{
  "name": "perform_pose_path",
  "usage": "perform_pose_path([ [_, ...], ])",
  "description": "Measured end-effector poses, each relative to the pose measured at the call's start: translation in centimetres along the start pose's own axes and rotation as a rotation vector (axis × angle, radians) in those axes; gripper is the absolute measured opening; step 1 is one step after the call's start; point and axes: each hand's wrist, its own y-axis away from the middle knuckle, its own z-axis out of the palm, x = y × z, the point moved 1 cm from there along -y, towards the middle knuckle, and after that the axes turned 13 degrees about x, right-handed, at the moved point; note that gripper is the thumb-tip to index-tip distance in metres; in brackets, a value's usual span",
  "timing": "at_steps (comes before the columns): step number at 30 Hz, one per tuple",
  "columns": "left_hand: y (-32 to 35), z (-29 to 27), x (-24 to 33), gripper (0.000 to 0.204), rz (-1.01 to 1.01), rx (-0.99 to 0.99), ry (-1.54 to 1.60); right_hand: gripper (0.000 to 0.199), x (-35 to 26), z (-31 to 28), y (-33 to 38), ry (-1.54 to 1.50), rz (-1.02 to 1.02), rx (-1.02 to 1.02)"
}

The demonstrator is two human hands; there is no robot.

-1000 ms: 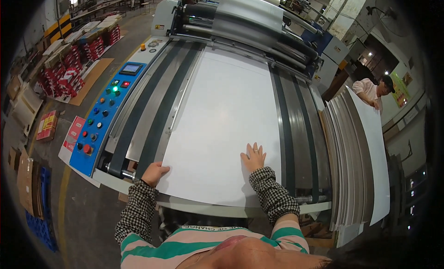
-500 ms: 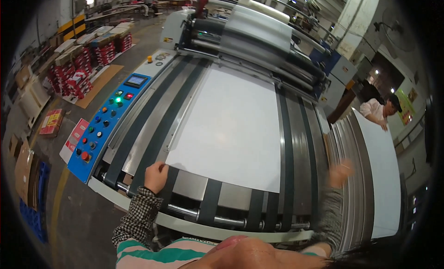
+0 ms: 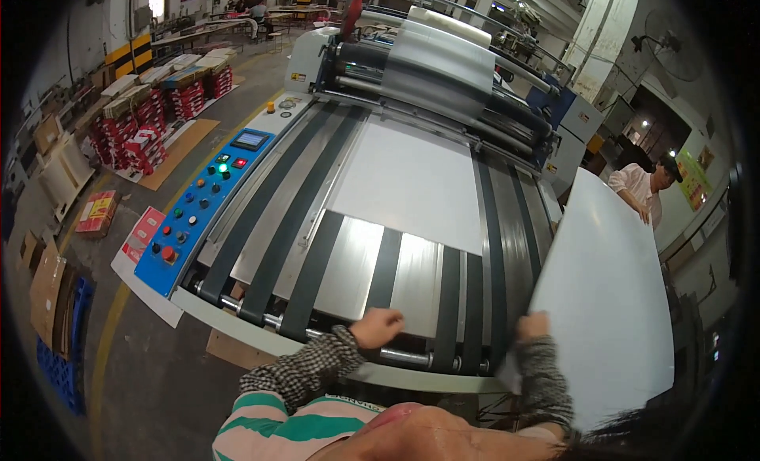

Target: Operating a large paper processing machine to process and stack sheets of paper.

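A white sheet [image 3: 412,180] lies flat on the dark belts [image 3: 317,263] of a roller machine, its far end close to the rollers. My left hand [image 3: 378,328] hovers over the near end of the belts, fingers curled in, with nothing visible in them. At the right, my right hand [image 3: 533,326], somewhat blurred, grips the near left edge of another large white sheet [image 3: 606,302], which is lifted and tilted beside the machine. A co-worker's hand [image 3: 643,213] touches the far right edge of that second sheet.
A blue control panel [image 3: 202,207] with buttons and a small screen runs along the machine's left side. Clear film [image 3: 439,61] is wound over the far rollers [image 3: 364,85]. Red-and-white stacks [image 3: 146,148], a carton [image 3: 99,214] and a blue pallet [image 3: 63,358] stand on the left floor.
The sheet on the belts has moved away toward the rollers. My left hand has left its near corner and shifted right. My right hand now holds a second sheet, raised at its left edge.
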Motion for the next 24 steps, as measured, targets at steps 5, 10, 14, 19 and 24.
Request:
perform_pose_path([
  [5,0.8,2.6,1.6,0.038,-0.396,-0.538,0.072,0.015,-22.3,2.4,1.1,-0.483,0.149,0.178],
  [10,5.5,-5.5,-5.8,0.027,-0.436,-0.132,0.147,0.025,-33.0,-8.0,4.6,-1.334,0.110,-0.055],
  [14,9.8,-10.3,-7.9,0.030,-0.579,0.202,0.644,0.024,-27.3,-4.2,5.5,-0.867,0.188,0.202],
  [19,14.7,-12.5,-7.6,0.032,-0.707,0.359,0.618,0.051,-24.7,-7.3,8.1,-0.481,0.297,-0.137],
  [24,17.3,-13.3,-5.2,0.035,-0.775,0.287,0.695,0.056,-24.9,-6.8,7.4,-0.568,0.135,-0.223],
])
